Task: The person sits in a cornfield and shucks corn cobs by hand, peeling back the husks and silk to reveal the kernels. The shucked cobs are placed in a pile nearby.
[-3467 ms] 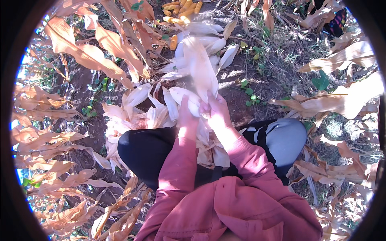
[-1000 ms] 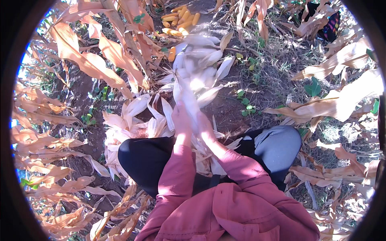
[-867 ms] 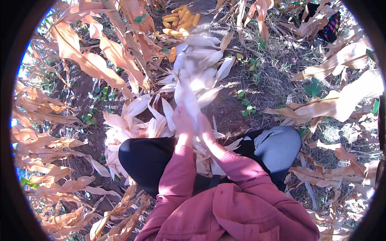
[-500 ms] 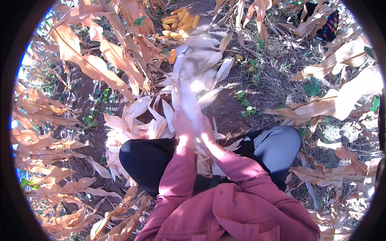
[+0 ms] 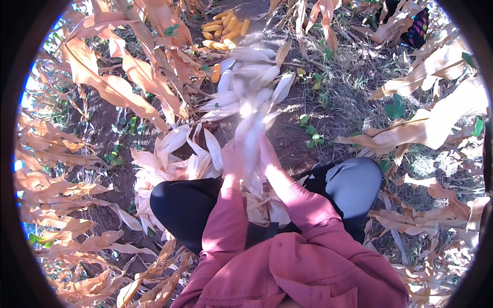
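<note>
Between my hands, in front of my crossed legs, is a pale ear of corn in its husk (image 5: 250, 138), washed out by glare and blur. My left hand (image 5: 233, 155) is closed on its left side. On the other side my right hand (image 5: 267, 152) grips the husk, fingers partly hidden. Just beyond lies a pile of unpeeled ears of corn (image 5: 252, 77). Loose stripped husks (image 5: 192, 159) are heaped by my left knee and between my legs.
Bare yellow corn cobs (image 5: 226, 28) are piled at the far end, with a single cob (image 5: 215, 73) nearer. Dry corn stalks (image 5: 154, 46) stand on the left. Broad dry leaves (image 5: 431, 123) reach in from the right. A dark patterned bag (image 5: 416, 31) lies at the far right.
My hands have moved slightly apart, the right one a little farther forward. The husked ear between them has shifted slightly to the right and stands more upright in the view.
</note>
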`<state>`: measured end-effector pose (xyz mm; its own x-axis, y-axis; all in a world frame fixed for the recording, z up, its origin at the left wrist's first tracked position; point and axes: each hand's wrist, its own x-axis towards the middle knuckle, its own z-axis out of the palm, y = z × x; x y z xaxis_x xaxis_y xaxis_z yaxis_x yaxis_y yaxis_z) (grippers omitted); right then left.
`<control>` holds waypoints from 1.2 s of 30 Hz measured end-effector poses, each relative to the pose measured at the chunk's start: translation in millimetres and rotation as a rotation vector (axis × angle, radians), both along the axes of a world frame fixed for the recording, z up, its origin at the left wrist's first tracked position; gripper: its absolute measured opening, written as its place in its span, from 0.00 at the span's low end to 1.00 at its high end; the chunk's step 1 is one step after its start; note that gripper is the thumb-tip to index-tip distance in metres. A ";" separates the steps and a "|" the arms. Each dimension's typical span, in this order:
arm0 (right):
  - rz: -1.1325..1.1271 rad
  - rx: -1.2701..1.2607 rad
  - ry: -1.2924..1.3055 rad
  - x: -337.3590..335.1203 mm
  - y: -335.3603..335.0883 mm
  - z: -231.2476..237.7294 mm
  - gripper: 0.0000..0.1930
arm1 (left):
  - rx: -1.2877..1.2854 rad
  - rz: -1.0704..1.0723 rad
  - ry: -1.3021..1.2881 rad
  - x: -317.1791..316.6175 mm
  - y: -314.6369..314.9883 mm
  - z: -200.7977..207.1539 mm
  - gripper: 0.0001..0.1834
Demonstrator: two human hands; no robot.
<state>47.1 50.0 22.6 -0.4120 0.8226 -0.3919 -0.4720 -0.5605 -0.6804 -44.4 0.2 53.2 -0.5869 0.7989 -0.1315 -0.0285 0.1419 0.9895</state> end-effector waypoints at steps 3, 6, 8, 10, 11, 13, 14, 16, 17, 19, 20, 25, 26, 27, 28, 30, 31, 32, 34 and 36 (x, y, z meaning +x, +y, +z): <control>-0.047 0.068 -0.110 7.8 12.9 1.1 0.25 | 0.035 -0.027 0.053 13.7 2.1 -17.8 0.16; -0.049 0.129 -0.166 10.0 17.1 6.1 0.21 | 0.080 0.080 -0.115 26.6 2.0 -18.3 0.16; -0.060 0.140 -0.162 14.4 20.8 7.9 0.19 | 0.107 0.094 -0.204 35.8 2.9 2.5 0.15; -0.055 0.133 -0.110 14.8 20.9 16.1 0.18 | 0.116 0.106 -0.162 32.6 3.9 -8.2 0.15; -0.050 0.132 -0.092 13.8 20.9 17.2 0.18 | 0.121 0.112 -0.142 31.1 4.0 -13.1 0.15; -0.054 0.134 -0.064 17.1 23.7 16.6 0.18 | 0.150 0.119 -0.251 40.0 4.7 6.9 0.15; -0.052 0.124 -0.042 18.5 24.4 17.2 0.17 | 0.163 0.124 -0.305 43.2 4.5 13.9 0.15; -0.043 0.104 0.007 17.4 24.3 24.1 0.17 | 0.170 0.117 -0.238 41.6 -0.2 9.7 0.15; -0.052 0.110 0.007 16.4 26.7 22.4 0.17 | 0.174 0.114 -0.204 39.5 -0.4 6.9 0.14; -0.064 0.117 -0.001 16.5 30.7 8.0 0.18 | 0.303 0.215 -0.353 35.8 2.3 -0.8 0.13; -0.119 0.034 0.042 21.0 37.5 1.6 0.19 | 0.366 0.268 -0.428 33.0 1.4 -4.2 0.13; -0.478 -0.229 0.156 58.3 55.2 -23.0 0.26 | 0.551 0.322 -0.613 17.4 -10.6 39.9 0.16; -0.516 -0.208 0.133 54.9 56.4 -25.8 0.28 | 0.545 0.291 -0.619 13.6 -14.0 30.7 0.17; -0.526 -0.226 0.133 55.2 56.9 -25.6 0.28 | 0.545 0.253 -0.628 11.6 -12.7 26.4 0.18; -0.539 -0.245 0.133 56.4 56.5 -25.7 0.28 | 0.600 0.187 -0.643 8.8 -11.6 22.7 0.20; -0.557 -0.273 0.119 60.1 54.6 -24.6 0.29 | 0.527 0.091 -0.559 9.9 -11.7 18.4 0.22; -0.568 -0.269 0.101 63.9 51.8 -21.8 0.30 | 0.508 0.025 -0.528 14.4 -6.9 18.5 0.23; -0.564 -0.279 0.108 67.5 54.7 -27.4 0.31 | 0.420 -0.008 -0.475 15.4 -5.8 3.4 0.26; -0.640 -0.277 -0.116 57.3 52.7 -13.3 0.33 | 0.282 -0.135 -0.442 11.3 -11.8 -13.3 0.31; -0.647 -0.267 -0.158 58.5 62.3 -18.5 0.31 | 0.296 -0.245 -0.456 16.7 -7.0 -20.4 0.28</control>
<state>105.6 112.3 4.2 0.2040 0.7506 -0.6285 -0.6733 -0.3586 -0.6467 -27.7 -6.8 32.8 -0.3176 0.9450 -0.0779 -0.4611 -0.0821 0.8835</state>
